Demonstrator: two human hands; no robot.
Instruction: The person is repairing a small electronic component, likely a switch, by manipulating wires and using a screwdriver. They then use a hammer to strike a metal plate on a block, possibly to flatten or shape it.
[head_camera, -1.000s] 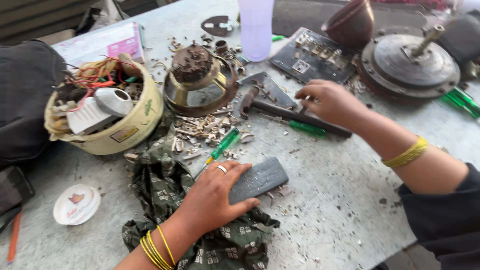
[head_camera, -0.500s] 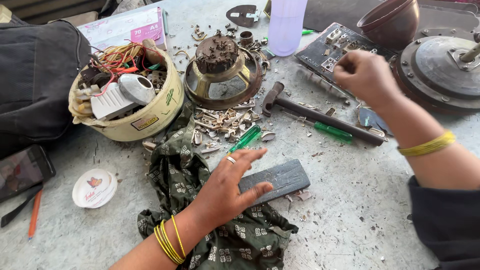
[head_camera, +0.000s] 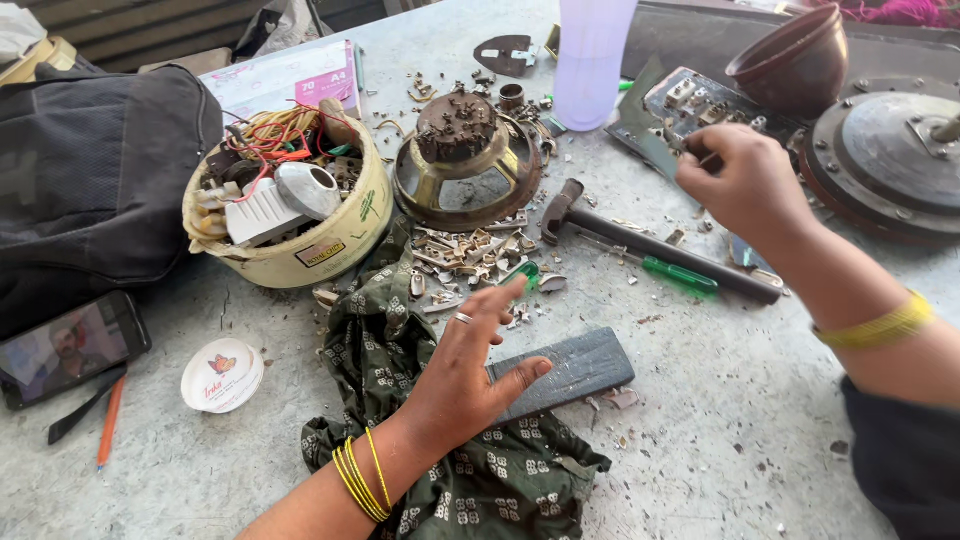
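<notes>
- The left hand rests palm-down on a green patterned cloth, fingers spread wide and holding nothing; the thumb lies on the near edge of a flat dark grey block.
- The block lies at the centre of the table, at 3 o'clock from the left hand, half on the cloth and half on the bare top.
- The right hand is up at 2 o'clock from the block, fingers curled narrowly; whether they pinch a small part I cannot tell, as the hand is blurred.
- Just beyond that hand, at its 11 o'clock, sits a grey switch plate; a dark round motor housing lies at its 3 o'clock.
- A hammer and a green-handled screwdriver lie between the two hands, untouched.
- Small metal scraps are heaped at 12 o'clock from the left hand, below a brass-coloured fan hub.
- A cream tub of wires and parts stands at 10 o'clock from the left hand.
- Judged from this, the work is at a sorting or picking stage: the left hand steadies the block and cloth, the right works at the plate.
- Any next move there seems to call for a fine pinch from the right hand, with the left hand bearing down on the block.
</notes>
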